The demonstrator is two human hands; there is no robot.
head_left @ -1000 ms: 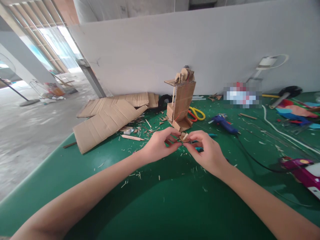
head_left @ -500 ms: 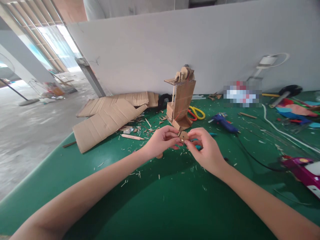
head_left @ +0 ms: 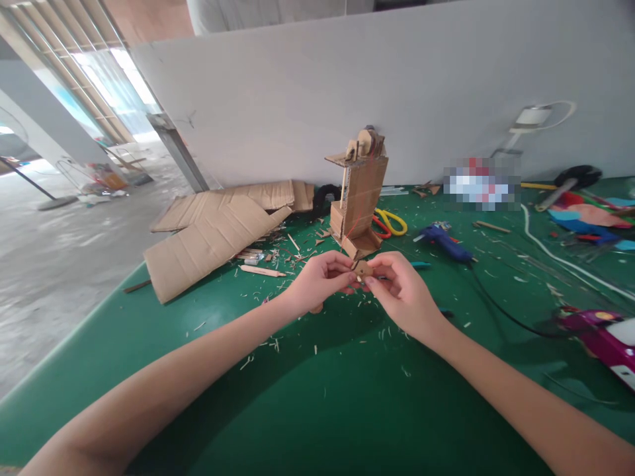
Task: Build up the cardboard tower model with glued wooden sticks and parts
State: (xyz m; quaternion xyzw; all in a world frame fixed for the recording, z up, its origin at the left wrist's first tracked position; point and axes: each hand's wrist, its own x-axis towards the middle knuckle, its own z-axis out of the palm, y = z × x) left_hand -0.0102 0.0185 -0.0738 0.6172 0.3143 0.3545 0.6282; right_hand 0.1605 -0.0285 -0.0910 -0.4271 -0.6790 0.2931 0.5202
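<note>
A small brown cardboard piece (head_left: pixel 363 269) is pinched between both hands over the green table (head_left: pixel 317 396). My left hand (head_left: pixel 320 281) grips its left side with closed fingers, and something small and round shows under its palm. My right hand (head_left: pixel 399 291) pinches the right side, fingers curled. Just behind the hands stands a cardboard tower model (head_left: pixel 358 198) with a round part on top and a red thread down its front.
Flat corrugated cardboard sheets (head_left: pixel 218 231) lie at the back left. Yellow-and-red scissors (head_left: pixel 389 223), a blue glue gun (head_left: pixel 444 241) with a black cord, a wooden stick (head_left: pixel 262 271) and scraps litter the table. Coloured sheets (head_left: pixel 585 221) and a magenta object (head_left: pixel 602 337) sit right.
The hands have drawn slightly closer together around the cardboard piece, which has turned between the fingertips. Everything on the table stays where it was.
</note>
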